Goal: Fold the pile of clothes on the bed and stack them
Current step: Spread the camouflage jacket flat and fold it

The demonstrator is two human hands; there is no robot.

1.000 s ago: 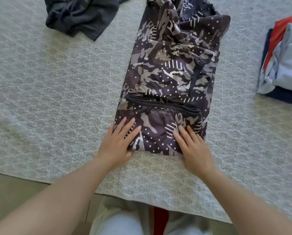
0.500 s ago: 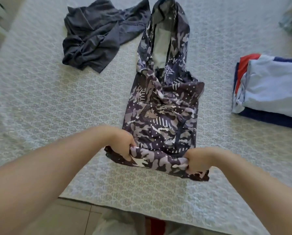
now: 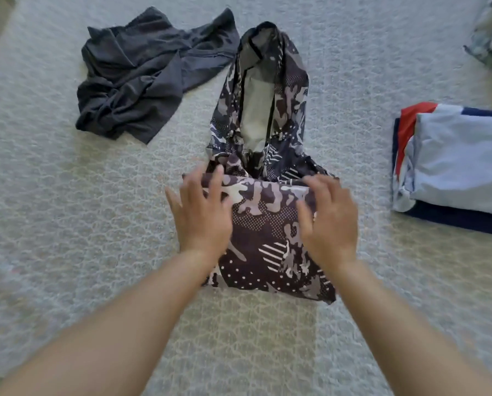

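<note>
While both hands [image 3: 203,214] flatten folded camouflage hoodie [image 3: 270,238], folded stack [image 3: 462,167] nearby

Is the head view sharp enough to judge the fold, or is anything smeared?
Head view: both the left hand and right hand are motion-blurred at the fingers; the camouflage hoodie print reads clearly; soft, even daylight, no glare; the wide lens softens the edges.

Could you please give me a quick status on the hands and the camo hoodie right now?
Left hand and right hand open, flat on camo hoodie. Bottom half folded up; hood not yet folded. Dark grey garment unfolded beyond. Folded stack at right, nothing in the way.
</note>
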